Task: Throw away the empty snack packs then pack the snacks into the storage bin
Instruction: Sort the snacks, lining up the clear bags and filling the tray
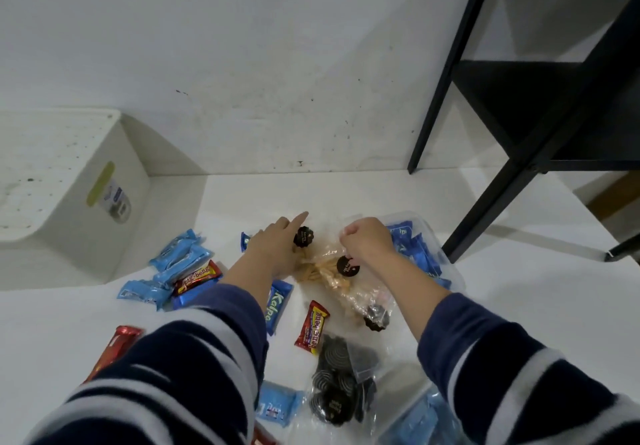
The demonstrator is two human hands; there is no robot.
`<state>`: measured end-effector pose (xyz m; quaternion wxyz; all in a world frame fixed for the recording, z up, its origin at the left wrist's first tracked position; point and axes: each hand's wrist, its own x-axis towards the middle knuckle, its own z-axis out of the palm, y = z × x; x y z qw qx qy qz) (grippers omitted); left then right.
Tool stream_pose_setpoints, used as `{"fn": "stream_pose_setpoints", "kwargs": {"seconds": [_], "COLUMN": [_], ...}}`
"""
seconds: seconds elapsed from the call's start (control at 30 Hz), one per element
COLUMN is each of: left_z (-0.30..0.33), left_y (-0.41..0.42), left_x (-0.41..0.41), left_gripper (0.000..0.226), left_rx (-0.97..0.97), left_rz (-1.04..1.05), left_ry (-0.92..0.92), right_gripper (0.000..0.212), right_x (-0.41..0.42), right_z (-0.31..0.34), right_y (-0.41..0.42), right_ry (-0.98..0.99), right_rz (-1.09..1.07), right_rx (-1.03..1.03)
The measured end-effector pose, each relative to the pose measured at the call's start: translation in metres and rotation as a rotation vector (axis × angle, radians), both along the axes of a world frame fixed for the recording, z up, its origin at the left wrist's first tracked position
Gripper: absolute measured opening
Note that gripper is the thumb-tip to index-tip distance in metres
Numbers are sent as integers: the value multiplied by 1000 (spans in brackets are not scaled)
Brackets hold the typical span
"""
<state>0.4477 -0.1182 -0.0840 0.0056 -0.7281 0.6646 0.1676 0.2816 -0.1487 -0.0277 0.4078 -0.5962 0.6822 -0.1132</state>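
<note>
Two hands work at frame centre. Left hand (pixel 273 247) lies mostly flat, forefinger straight, resting on a clear crinkly bag of pale stick snacks (pixel 322 271); right hand (pixel 367 240) is fisted, pinching that bag's top. Behind it, right of centre, a clear plastic storage bin (pixel 446 257) holds glossy blue packs (pixel 415 247). Blue and red wrappers (pixel 187 271) litter the white counter (pixel 519 271); a white lidded bin (pixel 69 184) stands upper left.
</note>
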Motion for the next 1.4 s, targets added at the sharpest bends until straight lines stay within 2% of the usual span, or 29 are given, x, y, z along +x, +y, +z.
{"fn": "stream_pose_setpoints", "kwargs": {"seconds": [0.07, 0.2, 0.4, 0.53, 0.7, 0.97, 1.1, 1.4], "left_z": [-5, -10, -21, -23, -26, -33, -35, -38], "left_y": [20, 65, 101, 108, 113, 118, 119, 119], "left_x": [5, 7, 5, 5, 5, 13, 14, 12], "left_gripper": [102, 94, 97, 99, 101, 97, 92, 92], "left_rx": [-63, -136, -186, -186, -216, -227, -244, -249], "left_rz": [42, 141, 192, 209, 209, 157, 161, 191], "left_ry": [31, 70, 90, 126, 137, 190, 179, 185], "right_gripper": [19, 39, 40, 38, 23, 18, 23, 11], "right_x": [7, 22, 35, 35, 38, 46, 51, 61], "right_z": [8, 16, 16, 6, -2, -12, -7, -12], "right_y": [3, 12, 23, 26, 25, 23, 23, 22], "right_ry": [35, 63, 112, 127, 75, 73, 36, 45], "right_rz": [66, 178, 261, 260, 258, 261, 259, 239], "right_rx": [-45, -57, -135, -199, -275, -263, -274, -254]}}
